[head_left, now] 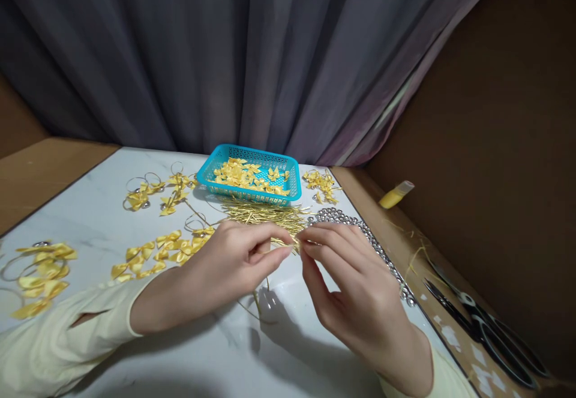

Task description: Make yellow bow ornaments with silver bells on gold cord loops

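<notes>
My left hand (pixel 229 266) and my right hand (pixel 351 290) meet above the white table (pixel 90 218), fingertips pinched together on a thin gold wire tie (pixel 291 243). A gold strand with a small silver bell (pixel 265 299) hangs below my left hand. Just behind the fingertips lies a pile of gold wire ties (pixel 265 213). A turquoise basket (pixel 249 173) holding yellow ribbon bows stands further back. A heap of silver bells (pixel 342 218) lies to the right of the pile.
Finished yellow bows (pixel 157 254) with wire loops are scattered on the left, more at the far left (pixel 40 272) and behind (pixel 157 191). Black scissors (pixel 486 326) and a yellow glue tube (pixel 396 195) lie on the brown board at right. A grey curtain hangs behind.
</notes>
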The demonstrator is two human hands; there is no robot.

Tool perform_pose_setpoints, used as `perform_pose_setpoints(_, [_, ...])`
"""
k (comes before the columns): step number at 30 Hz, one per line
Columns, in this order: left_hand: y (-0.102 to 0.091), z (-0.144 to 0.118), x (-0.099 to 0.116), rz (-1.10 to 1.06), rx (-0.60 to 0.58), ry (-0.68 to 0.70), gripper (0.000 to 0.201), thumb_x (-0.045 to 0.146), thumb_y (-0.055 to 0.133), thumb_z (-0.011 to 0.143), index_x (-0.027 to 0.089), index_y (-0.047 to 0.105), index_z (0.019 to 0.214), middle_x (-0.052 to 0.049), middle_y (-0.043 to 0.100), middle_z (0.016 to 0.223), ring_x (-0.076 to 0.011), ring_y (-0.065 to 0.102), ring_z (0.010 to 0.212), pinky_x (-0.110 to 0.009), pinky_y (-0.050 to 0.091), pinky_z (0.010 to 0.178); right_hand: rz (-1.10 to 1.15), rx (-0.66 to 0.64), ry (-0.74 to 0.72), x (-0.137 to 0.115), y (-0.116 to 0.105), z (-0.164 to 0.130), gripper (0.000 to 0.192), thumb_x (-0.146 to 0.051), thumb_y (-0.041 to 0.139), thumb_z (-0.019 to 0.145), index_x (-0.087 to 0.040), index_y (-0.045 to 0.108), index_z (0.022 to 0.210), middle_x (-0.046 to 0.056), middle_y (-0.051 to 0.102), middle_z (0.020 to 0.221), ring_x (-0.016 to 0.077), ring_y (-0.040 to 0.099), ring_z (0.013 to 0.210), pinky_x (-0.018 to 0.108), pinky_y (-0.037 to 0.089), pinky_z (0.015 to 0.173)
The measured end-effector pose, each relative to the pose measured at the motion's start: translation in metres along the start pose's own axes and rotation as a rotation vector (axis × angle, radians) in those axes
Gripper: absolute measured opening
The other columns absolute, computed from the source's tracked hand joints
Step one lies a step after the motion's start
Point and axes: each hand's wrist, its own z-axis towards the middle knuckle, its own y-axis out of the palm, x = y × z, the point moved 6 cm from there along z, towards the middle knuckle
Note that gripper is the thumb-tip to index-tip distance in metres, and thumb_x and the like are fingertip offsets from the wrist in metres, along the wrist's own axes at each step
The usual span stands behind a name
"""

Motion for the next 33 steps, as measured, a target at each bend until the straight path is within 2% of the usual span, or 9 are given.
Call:
perform_pose_setpoints(4, [0.000, 0.001, 0.003, 0.029, -0.047, 0.086, 0.016, 0.019, 0.052, 0.090, 0.019, 0.068, 0.089, 0.006, 0.065, 0.067, -0.0059, 0.052, 0.053, -0.016, 0.039, 0.056, -0.031, -0.043, 0.060, 0.011, -0.001, 0.002, 0.014, -0.005, 0.049, 0.082, -0.015, 0.058, 0.076, 0.009, 0.066, 0.080, 0.0205, 0.060, 0.079, 0.036, 0.048, 0.070])
perform_pose_setpoints(8, [0.002, 0.004, -0.002, 0.026, -0.126, 0.067, 0.021, 0.020, 0.048, 0.092, 0.018, 0.068, 0.086, 0.003, 0.070, 0.076, -0.0089, 0.061, 0.062, -0.018, 0.042, 0.060, -0.154, -0.227, 0.098, 0.027, 0.008, -0.004, 0.014, -0.008, 0.048, 0.081, -0.016, 0.060, 0.082, 0.011, 0.068, 0.088, 0.0259, 0.063, 0.087, 0.042, 0.051, 0.072])
perform_pose_setpoints(11, [0.003, 0.007, -0.007, -0.022, -0.211, -0.009, 0.025, 0.024, 0.047, 0.091, 0.016, 0.069, 0.082, 0.002, 0.066, 0.069, -0.0098, 0.057, 0.059, -0.019, 0.040, 0.056, -0.161, -0.258, 0.175, 0.036, 0.005, -0.009, 0.033, -0.011, 0.049, 0.081, -0.013, 0.053, 0.113, 0.015, 0.067, 0.104, 0.0294, 0.063, 0.095, 0.046, 0.053, 0.075])
perform_pose_setpoints(13, [0.005, 0.010, -0.011, -0.105, -0.287, -0.101, 0.025, 0.027, 0.049, 0.090, 0.015, 0.069, 0.080, 0.003, 0.059, 0.061, -0.0090, 0.049, 0.055, -0.018, 0.035, 0.050, -0.008, -0.267, 0.218, 0.036, 0.003, -0.008, 0.048, -0.016, 0.053, 0.083, -0.015, 0.040, 0.130, 0.014, 0.064, 0.114, 0.0272, 0.062, 0.103, 0.044, 0.053, 0.081])
perform_pose_setpoints(18, [0.016, 0.008, -0.025, -0.612, -0.455, -0.425, 0.027, 0.039, 0.054, 0.088, 0.016, 0.066, 0.084, 0.009, 0.028, 0.047, -0.0071, 0.022, 0.043, -0.018, 0.019, 0.041, 0.468, -0.352, 0.327, 0.034, 0.023, -0.002, 0.069, -0.028, 0.072, 0.075, -0.018, 0.036, 0.133, 0.009, 0.068, 0.108, 0.0195, 0.064, 0.100, 0.035, 0.053, 0.087])
perform_pose_setpoints(20, [0.021, 0.007, -0.027, -0.883, -0.442, -0.509, 0.025, 0.039, 0.053, 0.089, 0.016, 0.063, 0.081, 0.011, 0.021, 0.045, -0.0064, 0.012, 0.042, -0.017, 0.015, 0.039, 0.652, -0.376, 0.415, 0.036, 0.042, -0.002, 0.070, -0.025, 0.076, 0.070, -0.017, 0.039, 0.130, 0.009, 0.067, 0.111, 0.0182, 0.064, 0.100, 0.034, 0.054, 0.086])
perform_pose_setpoints(25, [0.024, 0.011, -0.037, -1.294, -0.217, -0.685, 0.021, 0.028, 0.049, 0.092, 0.016, 0.055, 0.077, 0.011, 0.019, 0.044, -0.0050, 0.005, 0.039, -0.013, 0.012, 0.033, 1.134, -0.590, 0.460, 0.016, 0.090, -0.011, 0.032, -0.013, 0.063, 0.081, -0.010, 0.057, 0.112, 0.013, 0.069, 0.106, 0.0157, 0.065, 0.099, 0.031, 0.054, 0.083])
perform_pose_setpoints(27, [0.025, 0.012, -0.040, -1.389, -0.170, -0.766, 0.022, 0.024, 0.044, 0.095, 0.015, 0.054, 0.077, 0.011, 0.017, 0.045, -0.0047, 0.005, 0.037, -0.012, 0.013, 0.031, 1.162, -0.595, 0.511, 0.011, 0.096, -0.016, 0.017, -0.019, 0.060, 0.085, -0.009, 0.063, 0.098, 0.012, 0.073, 0.093, 0.0149, 0.069, 0.086, 0.031, 0.055, 0.079])
perform_pose_setpoints(33, [0.024, 0.018, -0.044, -1.574, -0.111, -0.832, 0.031, 0.017, 0.035, 0.098, 0.011, 0.054, 0.075, 0.011, 0.021, 0.045, -0.0029, 0.011, 0.034, -0.011, 0.015, 0.029, 1.256, -0.617, 0.641, 0.009, 0.098, -0.025, 0.023, -0.033, 0.059, 0.085, -0.011, 0.067, 0.082, 0.007, 0.072, 0.073, 0.0120, 0.065, 0.065, 0.027, 0.052, 0.065])
